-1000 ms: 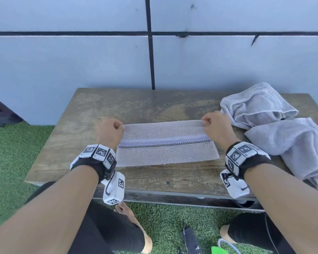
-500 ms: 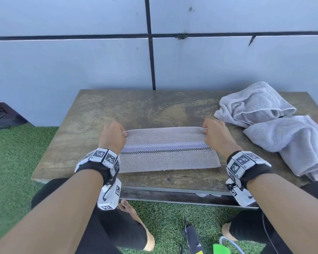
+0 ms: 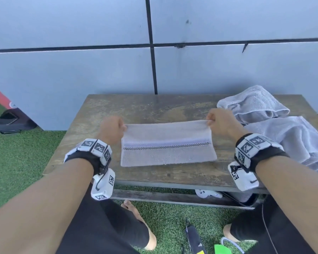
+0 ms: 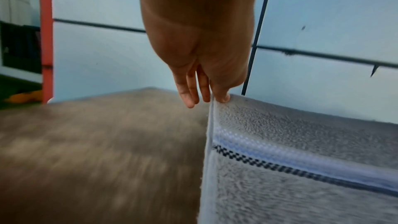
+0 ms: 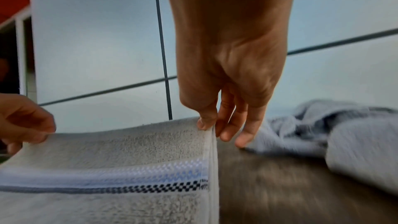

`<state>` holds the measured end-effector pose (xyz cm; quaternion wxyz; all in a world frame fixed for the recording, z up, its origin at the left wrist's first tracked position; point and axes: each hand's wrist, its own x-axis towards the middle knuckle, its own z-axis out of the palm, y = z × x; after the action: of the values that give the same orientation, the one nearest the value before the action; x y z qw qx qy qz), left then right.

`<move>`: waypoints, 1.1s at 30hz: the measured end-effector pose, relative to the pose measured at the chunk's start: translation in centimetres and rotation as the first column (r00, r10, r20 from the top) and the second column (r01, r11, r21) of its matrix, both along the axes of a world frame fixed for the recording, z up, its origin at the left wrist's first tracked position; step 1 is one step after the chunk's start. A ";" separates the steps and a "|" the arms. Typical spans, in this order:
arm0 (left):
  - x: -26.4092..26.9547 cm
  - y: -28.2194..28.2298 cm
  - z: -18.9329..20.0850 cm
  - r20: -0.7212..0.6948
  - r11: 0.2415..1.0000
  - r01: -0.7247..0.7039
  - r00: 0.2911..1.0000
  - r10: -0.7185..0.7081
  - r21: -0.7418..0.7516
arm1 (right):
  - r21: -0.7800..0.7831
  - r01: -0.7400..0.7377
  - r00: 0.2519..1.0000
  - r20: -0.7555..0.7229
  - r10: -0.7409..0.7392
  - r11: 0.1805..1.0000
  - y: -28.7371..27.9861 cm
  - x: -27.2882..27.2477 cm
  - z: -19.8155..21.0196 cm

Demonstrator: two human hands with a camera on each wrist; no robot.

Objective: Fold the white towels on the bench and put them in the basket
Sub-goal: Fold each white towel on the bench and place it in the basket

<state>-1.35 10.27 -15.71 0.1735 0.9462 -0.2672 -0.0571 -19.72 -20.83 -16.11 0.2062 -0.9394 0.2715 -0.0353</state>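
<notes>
A white towel (image 3: 168, 143) with a dark checkered stripe lies folded on the wooden bench (image 3: 145, 110), its far edge lifted off the wood. My left hand (image 3: 112, 129) pinches the far left corner; the left wrist view shows thumb and finger tips on the towel (image 4: 301, 151) hem. My right hand (image 3: 219, 121) pinches the far right corner of the towel (image 5: 120, 159), with the other fingers hanging beside the hem. No basket is in view.
Two crumpled white towels (image 3: 253, 105) (image 3: 290, 142) lie heaped on the bench's right end. A pale panelled wall (image 3: 99, 70) rises right behind the bench. Green turf (image 3: 22, 162) surrounds it, with a dark bag (image 3: 11, 121) at left and small items by my feet.
Both hands have raised the towel's far edge off the bench and drawn it slightly toward me. The near half still lies flat.
</notes>
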 end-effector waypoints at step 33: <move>-3.5 -0.9 -2.8 -0.142 0.956 -0.225 0.969 0.201 -0.188 | 0.193 0.189 0.978 0.056 -0.203 0.963 -0.7 -4.7 -3.1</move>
<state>-4.84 9.35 -18.48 0.2899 0.9417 -0.1568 -0.0681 -24.42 -21.51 -19.16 0.2988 -0.8824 0.3576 -0.0651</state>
